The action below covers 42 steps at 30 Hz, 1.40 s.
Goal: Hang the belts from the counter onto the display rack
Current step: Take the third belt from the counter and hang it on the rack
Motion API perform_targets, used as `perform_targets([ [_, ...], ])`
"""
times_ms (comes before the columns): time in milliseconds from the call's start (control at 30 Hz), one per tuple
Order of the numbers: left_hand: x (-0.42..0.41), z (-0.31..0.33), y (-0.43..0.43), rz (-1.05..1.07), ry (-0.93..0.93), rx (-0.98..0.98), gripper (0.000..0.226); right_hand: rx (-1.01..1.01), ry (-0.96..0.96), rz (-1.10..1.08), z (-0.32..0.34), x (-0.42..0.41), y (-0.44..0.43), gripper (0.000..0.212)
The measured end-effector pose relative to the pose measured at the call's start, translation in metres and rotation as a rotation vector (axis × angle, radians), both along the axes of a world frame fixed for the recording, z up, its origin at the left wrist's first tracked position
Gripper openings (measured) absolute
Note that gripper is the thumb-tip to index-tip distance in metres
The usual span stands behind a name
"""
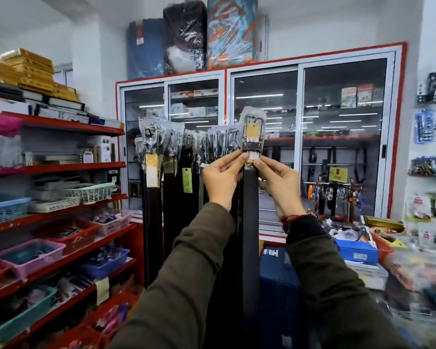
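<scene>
Right now your left hand (222, 177) and right hand (278, 183) are both raised, fingertips pinched on the dark belt (251, 210) just below its plastic-wrapped buckle (253, 124), one hand on each side of the strap. It hangs straight down between your sleeves, buckle uppermost. Just left of it, the other belts (176, 177) hang in a row, tags showing. Behind them stands a glass-fronted cabinet (300, 147) with a red frame.
</scene>
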<state>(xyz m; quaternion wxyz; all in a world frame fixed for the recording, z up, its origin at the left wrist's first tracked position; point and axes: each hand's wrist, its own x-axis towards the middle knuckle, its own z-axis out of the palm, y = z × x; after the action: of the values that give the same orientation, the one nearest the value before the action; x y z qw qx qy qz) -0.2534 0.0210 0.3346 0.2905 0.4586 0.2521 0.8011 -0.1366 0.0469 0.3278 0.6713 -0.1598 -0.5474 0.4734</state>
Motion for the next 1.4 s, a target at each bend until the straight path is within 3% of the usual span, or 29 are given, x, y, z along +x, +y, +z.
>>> perform_targets([
  [467,-0.006,0.001,0.002,0.001,-0.028,-0.140,0.029,-0.064,-0.079,-0.008,0.004,-0.007,0.014,0.029],
  [567,-0.008,-0.002,0.003,0.220,0.180,-0.134,0.037,0.064,-0.270,-0.287,-0.002,-0.010,0.019,0.040],
  [667,-0.012,-0.007,-0.001,0.490,0.502,-0.059,0.047,0.366,-0.479,-0.614,-0.010,-0.008,0.023,0.053],
  [800,-0.023,-0.004,0.006,0.816,1.064,0.043,0.069,0.721,-0.754,-0.787,-0.013,-0.003,0.040,0.063],
  [933,-0.036,0.008,0.022,1.020,1.449,0.022,0.079,0.785,-0.948,-0.805,-0.003,-0.002,0.057,0.066],
  [1133,-0.059,0.010,0.043,1.055,1.539,-0.104,0.078,0.771,-1.090,-0.801,0.002,-0.012,0.081,0.069],
  [1400,-0.070,0.006,0.043,1.079,1.540,-0.040,0.072,0.749,-1.001,-0.828,-0.008,-0.026,0.082,0.068],
])
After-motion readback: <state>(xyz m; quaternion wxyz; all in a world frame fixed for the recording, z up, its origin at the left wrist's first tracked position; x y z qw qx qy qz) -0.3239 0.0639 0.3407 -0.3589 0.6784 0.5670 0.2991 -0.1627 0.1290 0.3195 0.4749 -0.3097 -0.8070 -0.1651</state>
